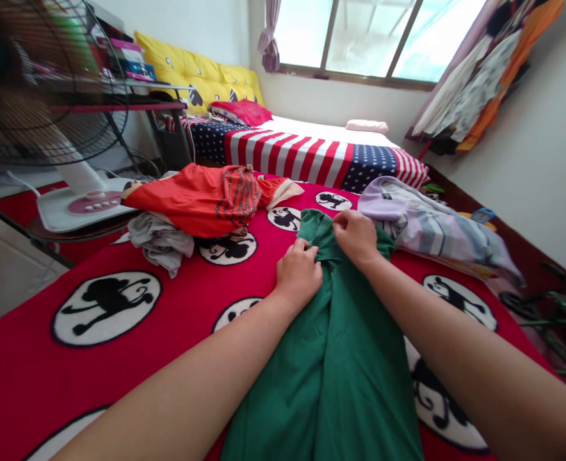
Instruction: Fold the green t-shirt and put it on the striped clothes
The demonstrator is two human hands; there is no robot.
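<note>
- The green garment point(360, 365) is lying lengthwise on the red blanket point(177, 307), its narrow far end sitting under both hands and its wider part spreading back between the forearms and running out of view at the bottom.
- The left hand point(298, 274) is resting on the garment's left side near that far end, its fingers curling nearly closed over a gathered fold; how much cloth it is holding, I cannot tell.
- The right hand point(357, 237) is working slightly farther out, thumb and fingertips closing in a pinch on cloth at the far end.
- Folds are running from the fingers back down the garment's middle.
- On the right, the garment's far corner is lying just beside the pillow point(446, 227); whether they are touching, I cannot tell.
- On the left, a wide stretch of blanket is showing between the left forearm and the grey cloth point(161, 240), which is bunching up beside the orange garment point(201, 202).
- The blanket's left edge is running past the fan point(72, 153), its right edge is slanting beyond the pillow and right forearm, and its far edge is nearing the flag-patterned bedcover point(292, 153).
</note>
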